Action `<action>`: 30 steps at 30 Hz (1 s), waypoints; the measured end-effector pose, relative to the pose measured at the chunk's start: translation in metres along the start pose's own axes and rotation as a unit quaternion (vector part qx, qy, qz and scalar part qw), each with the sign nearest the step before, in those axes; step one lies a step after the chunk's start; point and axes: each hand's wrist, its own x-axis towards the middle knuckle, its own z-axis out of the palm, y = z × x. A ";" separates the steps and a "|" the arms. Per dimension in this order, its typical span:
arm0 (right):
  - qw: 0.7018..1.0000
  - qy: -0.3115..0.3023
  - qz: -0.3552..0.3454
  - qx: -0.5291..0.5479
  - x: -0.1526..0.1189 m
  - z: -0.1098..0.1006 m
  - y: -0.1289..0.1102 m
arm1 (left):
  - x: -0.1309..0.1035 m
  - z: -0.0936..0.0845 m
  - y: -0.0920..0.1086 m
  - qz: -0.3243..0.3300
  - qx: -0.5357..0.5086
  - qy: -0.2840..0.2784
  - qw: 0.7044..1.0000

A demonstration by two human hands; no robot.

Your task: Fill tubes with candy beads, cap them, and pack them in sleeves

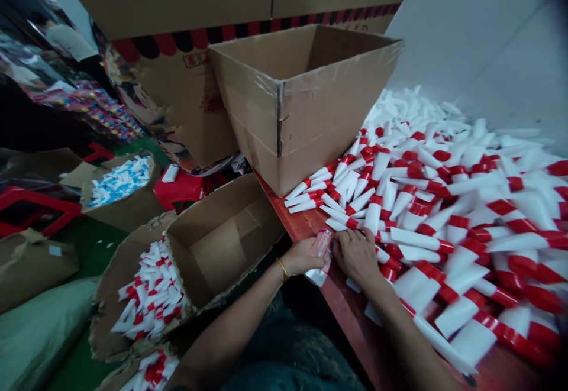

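My left hand (302, 256), with a thin bracelet at its wrist, is closed around a small clear and red printed packet (323, 243) at the edge of the red table (339, 305). Just to its right, my right hand (356, 254) lies with curled fingers at the near edge of the pile; what its fingertips hold, if anything, is hidden. A large heap of white tubes with red caps (417, 202) covers the table to the right and behind. Their white ends are flat and tapered.
An open cardboard box (328, 113) stands on the table's far end. Below left are an empty carton (222, 249), a carton of red-white tubes (153, 287) and a box of blue-white pieces (119, 181). Red stools (184, 190) stand behind; a person (68, 39) is far left.
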 end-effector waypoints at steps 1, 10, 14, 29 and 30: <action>1.000 0.000 0.009 -0.001 0.001 0.001 0.000 | -0.001 -0.004 0.002 0.005 0.005 -0.008 1.000; 0.996 -0.003 0.088 -0.033 0.010 0.006 0.024 | -0.040 -0.025 0.027 -0.043 0.184 -0.145 0.971; 0.998 -0.010 0.062 -0.019 0.009 0.005 0.035 | -0.038 -0.029 0.037 -0.046 0.366 -0.084 0.926; 0.966 -0.136 -0.068 0.208 -0.004 -0.024 0.025 | 0.045 -0.010 0.083 0.014 0.586 -0.285 0.758; 0.967 -0.137 -0.062 0.204 -0.004 -0.022 0.026 | 0.047 -0.012 0.086 0.017 0.594 -0.278 0.755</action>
